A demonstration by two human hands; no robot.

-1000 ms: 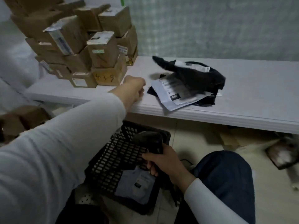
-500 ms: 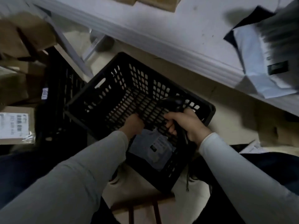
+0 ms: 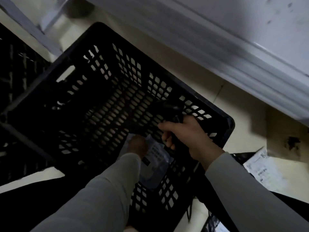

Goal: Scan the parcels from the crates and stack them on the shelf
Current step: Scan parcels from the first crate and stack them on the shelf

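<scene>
A black perforated crate (image 3: 93, 91) stands on the floor below the white shelf (image 3: 250, 52). In the crate's near corner lies a grey plastic parcel (image 3: 156, 166) with a printed label. My left hand (image 3: 138, 146) reaches down into the crate and rests on the parcel's upper end; whether its fingers grip the bag is hidden by the hand's back. My right hand (image 3: 189, 136) grips the handle of a black barcode scanner (image 3: 168, 108), held just above the parcel with the head pointing to the upper left.
A second black crate (image 3: 18, 67) stands at the left. A white parcel with a label (image 3: 260, 164) lies on the floor at the right, beside a cardboard flap (image 3: 287, 144). A shelf leg (image 3: 48, 19) stands behind the crate.
My left hand left the shelf, dropped into the crate and reached the grey parcel. My view tilted down from the shelf to the crate. The right hand kept hold of the scanner.
</scene>
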